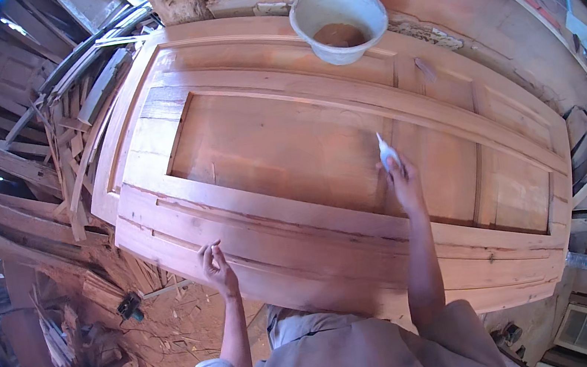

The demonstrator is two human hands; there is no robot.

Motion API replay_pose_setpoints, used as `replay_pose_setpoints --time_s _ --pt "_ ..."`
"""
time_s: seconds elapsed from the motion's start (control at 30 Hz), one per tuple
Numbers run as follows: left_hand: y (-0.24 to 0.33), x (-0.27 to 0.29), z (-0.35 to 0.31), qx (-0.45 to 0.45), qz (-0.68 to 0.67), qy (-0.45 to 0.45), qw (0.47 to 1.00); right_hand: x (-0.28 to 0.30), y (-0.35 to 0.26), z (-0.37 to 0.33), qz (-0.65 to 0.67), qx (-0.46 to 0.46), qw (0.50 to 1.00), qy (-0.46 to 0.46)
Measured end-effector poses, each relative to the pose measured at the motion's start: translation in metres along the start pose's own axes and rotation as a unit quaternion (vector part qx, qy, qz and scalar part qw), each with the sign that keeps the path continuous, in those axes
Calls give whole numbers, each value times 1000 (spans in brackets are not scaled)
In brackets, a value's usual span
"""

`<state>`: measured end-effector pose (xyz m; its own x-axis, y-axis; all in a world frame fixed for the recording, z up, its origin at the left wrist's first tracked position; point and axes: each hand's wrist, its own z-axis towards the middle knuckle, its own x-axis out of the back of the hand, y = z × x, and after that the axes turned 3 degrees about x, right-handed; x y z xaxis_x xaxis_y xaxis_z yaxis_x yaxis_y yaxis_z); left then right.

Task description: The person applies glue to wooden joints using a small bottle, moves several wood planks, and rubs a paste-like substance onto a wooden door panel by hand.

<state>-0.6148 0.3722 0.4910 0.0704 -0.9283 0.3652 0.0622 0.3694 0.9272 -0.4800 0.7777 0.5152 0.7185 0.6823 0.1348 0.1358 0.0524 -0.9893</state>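
My right hand (404,181) is wrapped round a small white squeeze bottle (387,152), its narrow pointed nozzle tilted up and away from me. It is held over the recessed opening of a wooden door frame (301,239) lying flat in front of me. Nearer and to the left, my left hand (219,270) is raised above the frame's near edge. Its thumb and fingers are pinched together. A tiny pale thing may be at their tips, too small to name. Under the frame lies another panelled wooden door (128,101).
A whitish bucket (338,19) with brown matter inside stands on the doors' far edge. Scrap wood (80,131) is heaped at the left. A dark power tool (129,307) lies on the dusty floor. Shelving (500,0) holds assorted items at the far right. A clear plastic bottle (580,261) lies at the right.
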Motion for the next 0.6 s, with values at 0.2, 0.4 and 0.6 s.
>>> replay_pose_setpoints --time_s 0.2,0.4,0.6 --pt "-12 10 9 -28 83 -91 992 -37 13 112 -4 27 998 50" --pt "-9 11 15 -32 120 -98 987 -75 26 176 21 26 996 81" --pt "-9 11 15 -27 126 -99 987 -105 28 197 -81 101 991 38"
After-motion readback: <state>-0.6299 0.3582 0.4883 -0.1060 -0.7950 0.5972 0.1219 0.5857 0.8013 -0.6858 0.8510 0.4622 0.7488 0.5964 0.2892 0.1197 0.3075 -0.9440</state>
